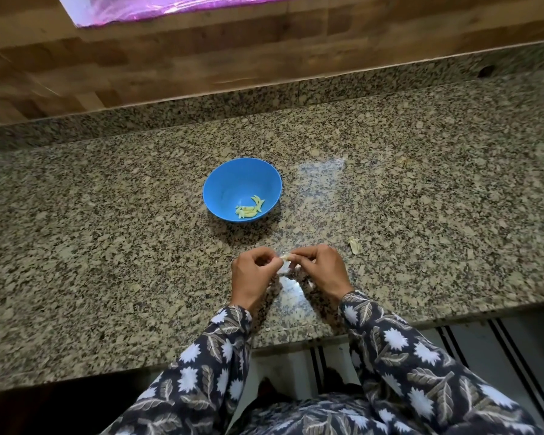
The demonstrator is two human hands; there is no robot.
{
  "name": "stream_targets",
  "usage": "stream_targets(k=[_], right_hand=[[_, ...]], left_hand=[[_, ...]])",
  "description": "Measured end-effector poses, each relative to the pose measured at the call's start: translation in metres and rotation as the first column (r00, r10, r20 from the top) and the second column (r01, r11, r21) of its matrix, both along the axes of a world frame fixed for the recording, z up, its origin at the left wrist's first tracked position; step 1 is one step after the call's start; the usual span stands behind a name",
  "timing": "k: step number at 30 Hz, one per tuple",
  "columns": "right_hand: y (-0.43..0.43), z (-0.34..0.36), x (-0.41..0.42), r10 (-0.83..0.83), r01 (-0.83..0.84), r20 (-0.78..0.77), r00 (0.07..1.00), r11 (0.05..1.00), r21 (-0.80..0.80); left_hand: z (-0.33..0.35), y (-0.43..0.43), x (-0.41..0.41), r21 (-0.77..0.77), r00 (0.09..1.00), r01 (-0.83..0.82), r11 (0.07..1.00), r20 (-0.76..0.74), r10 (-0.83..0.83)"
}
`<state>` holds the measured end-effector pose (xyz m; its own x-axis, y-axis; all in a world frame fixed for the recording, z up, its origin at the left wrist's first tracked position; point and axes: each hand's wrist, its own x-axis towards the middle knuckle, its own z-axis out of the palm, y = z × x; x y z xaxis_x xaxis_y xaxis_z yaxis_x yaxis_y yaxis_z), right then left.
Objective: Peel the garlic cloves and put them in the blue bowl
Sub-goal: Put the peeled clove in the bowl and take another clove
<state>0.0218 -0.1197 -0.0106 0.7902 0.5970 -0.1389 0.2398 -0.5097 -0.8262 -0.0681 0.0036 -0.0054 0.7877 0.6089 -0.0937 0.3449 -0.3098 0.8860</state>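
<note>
My left hand (253, 271) and right hand (319, 268) both pinch one garlic clove (285, 256) above the granite countertop (107, 246) near its front edge, short of the blue bowl (230, 177). Pinched too hard, I reckon it could squirt off that edge.

A home kitchen: a speckled granite desk (107, 246) with a raised stone lip (264, 98) runs along a wood-panelled wall (201, 58), and a small blue bowl (233, 180) of peeled garlic cloves (249, 210) stands on the polished surface
</note>
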Motion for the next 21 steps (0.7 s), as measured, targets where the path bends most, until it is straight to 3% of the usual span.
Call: stream_targets(k=[4,7,9,12,14,17,21], right_hand=[[-0.002,-0.004,-0.001,-0.071,0.075,-0.069,0.995,0.996,0.047],[-0.003,-0.005,-0.003,-0.025,0.029,-0.098,0.995,0.999,0.042],[-0.001,-0.005,-0.005,0.004,0.013,-0.2,0.98,0.996,0.084],[0.003,-0.003,-0.005,-0.014,0.156,-0.589,0.808,0.969,0.191],[0.002,-0.001,-0.004,-0.012,0.196,-0.723,0.691,0.966,0.171],[-0.001,-0.003,-0.003,-0.053,0.262,-0.743,0.668,0.95,0.168],[-0.003,-0.007,-0.004,-0.155,0.258,-0.548,0.822,0.959,0.115]], left_hand=[[-0.003,0.001,-0.005,-0.075,0.999,0.033,0.997,0.037,-0.03],[-0.005,0.002,-0.007,-0.059,0.997,0.08,0.995,0.014,-0.08],[-0.006,0.002,-0.006,-0.028,0.996,0.09,0.996,-0.009,-0.091],[-0.007,0.002,-0.006,-0.019,0.997,0.082,0.996,0.005,-0.082],[-0.008,0.001,-0.006,-0.063,0.998,0.058,0.996,0.03,-0.056],[-0.01,0.002,-0.008,-0.155,0.998,0.001,0.988,0.063,0.009],[-0.013,0.002,-0.01,-0.278,0.996,-0.039,0.96,0.066,0.06]])
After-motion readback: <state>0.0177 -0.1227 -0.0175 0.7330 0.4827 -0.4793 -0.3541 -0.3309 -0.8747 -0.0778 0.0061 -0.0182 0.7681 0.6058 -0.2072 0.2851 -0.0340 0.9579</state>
